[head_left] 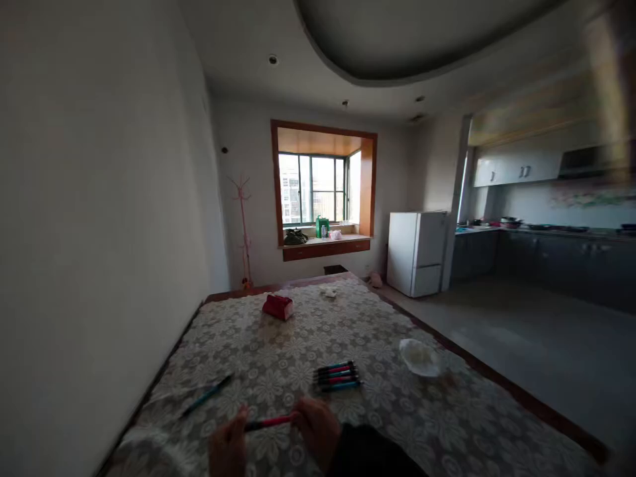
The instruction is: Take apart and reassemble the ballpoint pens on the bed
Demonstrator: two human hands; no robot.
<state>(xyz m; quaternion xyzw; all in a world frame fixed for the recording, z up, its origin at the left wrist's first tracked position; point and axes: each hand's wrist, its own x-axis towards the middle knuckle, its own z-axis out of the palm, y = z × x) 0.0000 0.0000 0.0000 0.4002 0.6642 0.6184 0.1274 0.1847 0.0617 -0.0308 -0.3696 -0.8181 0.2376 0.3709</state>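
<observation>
Between my two hands a red and black pen (271, 421) is held nearly level above the patterned tablecloth. My left hand (228, 442) is closed on its black end. The fingers of my right hand (316, 427) pinch its red end. Just beyond my right hand lies a row of several pens (338, 376), blue and red with black parts, side by side. One blue pen (206, 395) lies alone and slanted to the left of my hands, apart from them.
Farther back on the table stand a red box (278, 307) and a small white crumpled item (328, 291). A whitish translucent plastic item (420, 358) lies on the right. A wall (124, 232) borders the table's left side. A white fridge (416, 253) stands beyond.
</observation>
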